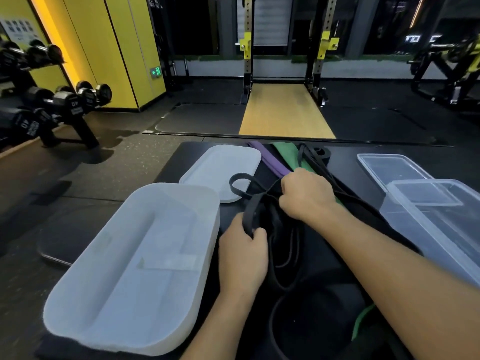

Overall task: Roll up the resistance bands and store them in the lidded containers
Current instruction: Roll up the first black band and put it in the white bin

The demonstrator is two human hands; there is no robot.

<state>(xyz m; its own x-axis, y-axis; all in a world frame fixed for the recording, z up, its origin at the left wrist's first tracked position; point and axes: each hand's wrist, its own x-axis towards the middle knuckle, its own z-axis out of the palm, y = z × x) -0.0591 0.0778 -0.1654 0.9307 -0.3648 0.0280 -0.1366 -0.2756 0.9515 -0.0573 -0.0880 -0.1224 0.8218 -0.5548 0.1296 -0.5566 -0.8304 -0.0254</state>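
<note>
Hands: L & R fists both gripping black band, knuckles up.

Black band: flat, dark, tangled in loose loops between the two containers, possibly more than one band in the heap. Pinched at a fold by the left hand and gripped further along by the right hand, with one loop resting on the frosted lid.

Purple band and green band: lie flat and unrolled, side by side, beyond the heap.

Frosted container: sits open at left, nothing inside, lid just behind.

Clear container: sits open at right, touching its clear lid at the far end.
</note>
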